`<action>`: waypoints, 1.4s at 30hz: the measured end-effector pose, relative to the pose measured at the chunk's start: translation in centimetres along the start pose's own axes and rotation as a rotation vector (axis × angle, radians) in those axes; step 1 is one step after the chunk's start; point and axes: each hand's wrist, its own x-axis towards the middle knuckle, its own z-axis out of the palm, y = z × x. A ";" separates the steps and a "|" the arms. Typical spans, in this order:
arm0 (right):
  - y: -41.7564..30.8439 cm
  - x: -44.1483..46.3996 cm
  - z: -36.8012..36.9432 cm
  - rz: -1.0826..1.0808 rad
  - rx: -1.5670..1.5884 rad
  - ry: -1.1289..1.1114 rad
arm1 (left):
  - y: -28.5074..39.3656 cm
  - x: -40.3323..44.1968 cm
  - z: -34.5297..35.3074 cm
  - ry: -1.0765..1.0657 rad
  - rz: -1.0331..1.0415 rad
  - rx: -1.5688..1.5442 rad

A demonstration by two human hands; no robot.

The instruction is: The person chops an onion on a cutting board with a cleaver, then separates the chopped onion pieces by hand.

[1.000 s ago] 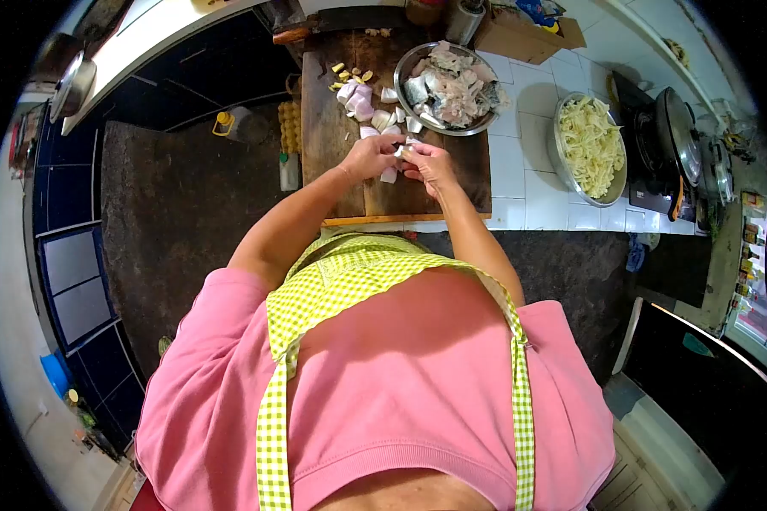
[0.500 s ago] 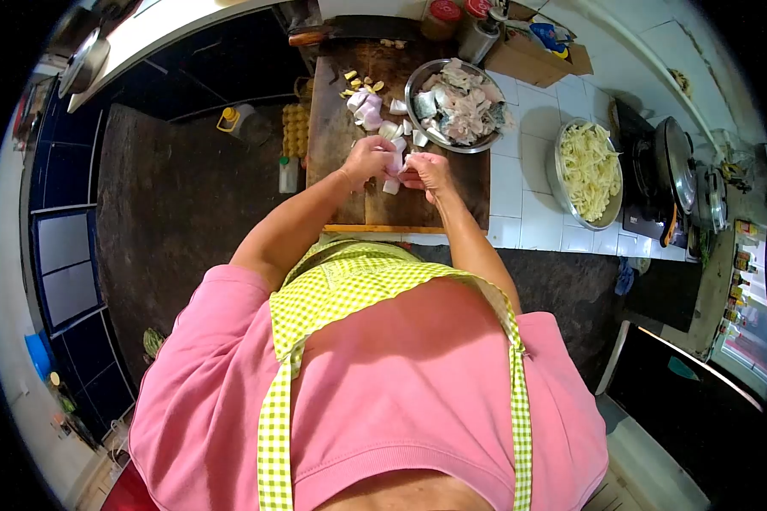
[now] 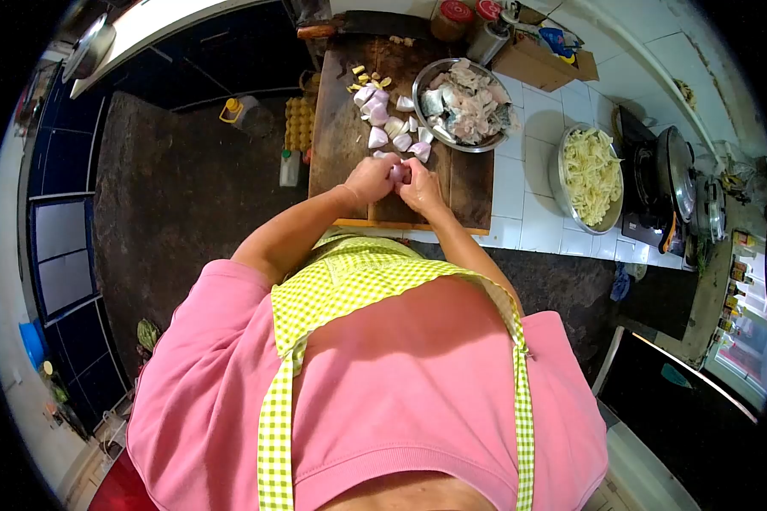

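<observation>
Over the near half of a wooden cutting board (image 3: 337, 128), my left hand (image 3: 370, 180) and my right hand (image 3: 420, 188) meet, fingers closed round a small purple-pink onion piece (image 3: 397, 174). Just beyond them lie several pale purple onion pieces (image 3: 378, 111) and white chunks, some beside the rim of a metal bowl. Small yellow pieces (image 3: 360, 71) sit farther back on the board. The metal bowl (image 3: 435, 134) at the board's right holds raw fish pieces (image 3: 471, 102).
A cleaver (image 3: 366, 25) lies at the board's far edge. Jars (image 3: 452, 20), a bottle and a cardboard box (image 3: 533, 66) stand behind the fish bowl. Farther right are a bowl of pale strips (image 3: 592, 177) and a lidded pan (image 3: 675, 160) on a cooker.
My hands have come closer together round the onion piece. More onion pieces now show apart on the board beyond them. The view has shifted slightly.
</observation>
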 end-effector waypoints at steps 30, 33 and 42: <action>-0.4 1.8 -3.4 0.439 1.098 -0.235 | 0.5 1.6 -2.4 -0.041 -0.536 -1.472; -0.9 1.7 -3.4 0.429 1.032 -0.235 | 2.0 1.5 -3.5 -0.132 -0.588 -1.149; -1.0 0.9 -2.6 0.497 1.112 -0.181 | 1.4 2.4 -2.8 -0.102 -0.704 -1.145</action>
